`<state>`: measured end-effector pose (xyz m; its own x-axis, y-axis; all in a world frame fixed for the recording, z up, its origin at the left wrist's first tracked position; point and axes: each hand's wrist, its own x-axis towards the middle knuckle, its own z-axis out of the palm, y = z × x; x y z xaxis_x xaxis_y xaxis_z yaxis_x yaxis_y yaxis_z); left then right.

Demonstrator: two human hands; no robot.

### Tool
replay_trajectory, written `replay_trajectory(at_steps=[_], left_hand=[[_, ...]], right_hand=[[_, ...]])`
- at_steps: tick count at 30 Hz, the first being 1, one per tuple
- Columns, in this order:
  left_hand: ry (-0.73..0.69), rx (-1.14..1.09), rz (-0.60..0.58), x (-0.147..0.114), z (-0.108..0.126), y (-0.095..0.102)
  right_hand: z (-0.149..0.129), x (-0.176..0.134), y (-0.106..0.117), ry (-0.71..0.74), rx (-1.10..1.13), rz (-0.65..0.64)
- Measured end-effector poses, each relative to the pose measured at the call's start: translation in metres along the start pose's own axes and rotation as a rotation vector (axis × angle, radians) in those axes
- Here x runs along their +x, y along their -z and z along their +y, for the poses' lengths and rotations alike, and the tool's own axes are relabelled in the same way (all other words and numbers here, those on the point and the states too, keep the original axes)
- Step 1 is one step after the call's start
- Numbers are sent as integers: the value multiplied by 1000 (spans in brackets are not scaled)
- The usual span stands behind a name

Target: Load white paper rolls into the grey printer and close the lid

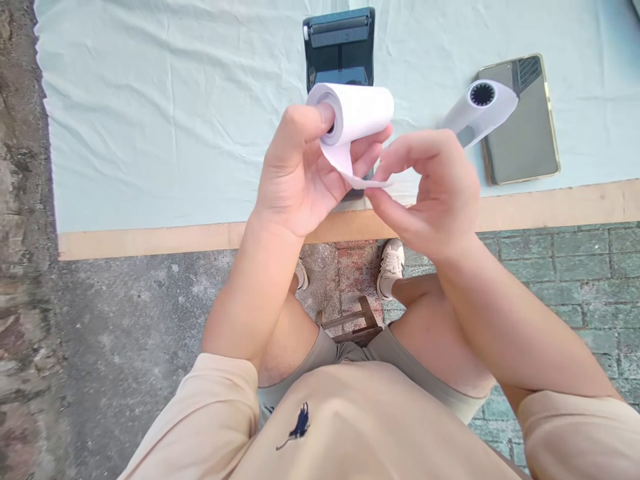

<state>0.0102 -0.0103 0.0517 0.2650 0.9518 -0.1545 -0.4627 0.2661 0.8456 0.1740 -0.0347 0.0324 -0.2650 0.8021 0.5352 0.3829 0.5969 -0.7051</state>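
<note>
A white paper roll (367, 110) is held above the table edge by my left hand (305, 170), the thumb pressed into its core and the fingers behind it. The loose end of the paper hangs down in a curl, and my right hand (430, 187) pinches its tip between thumb and fingers. Behind the roll stands a black device with a roller across its top, which looks like a small receipt printer (337, 57); my hands and the roll hide its lower part.
To the right, a second paper roll (457, 117) with a dark core lies partly over a smartphone (525, 147). A pale cloth (175, 120) covers the table, whose wooden front edge (150, 239) runs just above my knees. A wooden stool (357, 320) shows between my legs.
</note>
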Motion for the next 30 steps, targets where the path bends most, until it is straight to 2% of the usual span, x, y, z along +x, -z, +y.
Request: replay_trajectory(at_steps=[1,3,4,7,11,14,18,22,24,27,30], left_hand=[[14,-110,-27,0,2,2],[-13,-213,1,1,5,8],[-40,-189,38,1,7,12],[-121,-8,69,0,8,23],[-175,309,-113,-5,3,20],[-28,440,-220,-10,-4,7],[58,402,-297,-11,-15,-6],[36,224,-265,-6,-18,-1],[40,101,-271,-3,-15,3],[49,-16,-294,-3,-10,5],[65,-8,-278,-7,-9,1]], right_hand=[[2,0,0,-25,6,51],[5,1,1,-68,39,169],[6,2,2,-90,55,223],[5,6,8,-163,53,372],[-1,10,10,-154,27,484],[-1,10,4,-116,-26,432],[-2,6,-4,-86,-31,313],[-6,3,-4,-155,37,407],[-4,4,-1,-61,30,325],[0,6,3,168,-34,87],[3,6,1,220,-234,5]])
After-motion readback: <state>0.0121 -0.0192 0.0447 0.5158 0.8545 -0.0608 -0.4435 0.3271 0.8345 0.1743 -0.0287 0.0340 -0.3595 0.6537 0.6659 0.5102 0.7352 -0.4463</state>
